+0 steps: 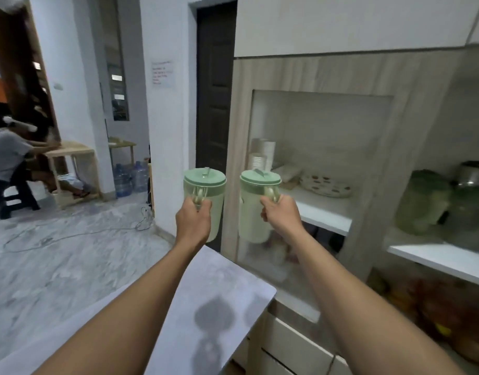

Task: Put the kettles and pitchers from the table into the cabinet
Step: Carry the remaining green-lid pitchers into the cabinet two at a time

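I hold two pale green plastic pitchers with lids, one in each hand, raised in front of the cabinet. My left hand point(192, 219) grips the handle of the left pitcher point(205, 190). My right hand point(280, 213) grips the handle of the right pitcher point(253, 209), which hangs just before the cabinet's glass-fronted door point(368, 185). Behind the glass a white shelf point(325, 209) carries stacked cups and a patterned bowl. To the right, an open cabinet section point(433, 255) holds more green pitchers point(422, 204) and a metal kettle point(472, 173).
A grey counter point(205, 288) lies under my arms, with drawers below at the right. A dark door point(215, 104) stands left of the cabinet. Far left, a person sits at a wooden table, with water bottles point(130, 178) and cables on the marble floor.
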Action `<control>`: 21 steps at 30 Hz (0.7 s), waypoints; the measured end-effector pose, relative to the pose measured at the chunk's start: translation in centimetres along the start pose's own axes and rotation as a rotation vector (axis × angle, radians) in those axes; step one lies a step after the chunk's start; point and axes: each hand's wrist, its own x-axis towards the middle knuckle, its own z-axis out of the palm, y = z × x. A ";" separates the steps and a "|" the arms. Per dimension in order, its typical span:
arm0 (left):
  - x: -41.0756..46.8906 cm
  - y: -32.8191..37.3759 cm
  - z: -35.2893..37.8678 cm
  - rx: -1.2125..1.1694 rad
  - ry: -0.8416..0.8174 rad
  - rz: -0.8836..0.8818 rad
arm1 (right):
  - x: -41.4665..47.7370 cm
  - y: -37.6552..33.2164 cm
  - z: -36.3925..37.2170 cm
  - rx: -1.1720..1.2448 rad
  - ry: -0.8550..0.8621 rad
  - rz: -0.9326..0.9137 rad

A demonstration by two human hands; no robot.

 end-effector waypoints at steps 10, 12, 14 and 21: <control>-10.4 9.3 2.6 -0.144 -0.177 0.056 | -11.0 -0.9 -15.0 -0.083 0.211 0.010; -13.4 10.9 3.2 -0.163 -0.227 0.063 | -13.9 -0.9 -18.4 -0.076 0.268 0.012; -16.4 12.3 3.9 -0.184 -0.283 0.076 | -16.7 -0.9 -21.5 -0.081 0.314 0.024; -25.8 17.7 6.8 -0.231 -0.416 0.082 | -24.9 0.0 -31.3 -0.088 0.431 0.093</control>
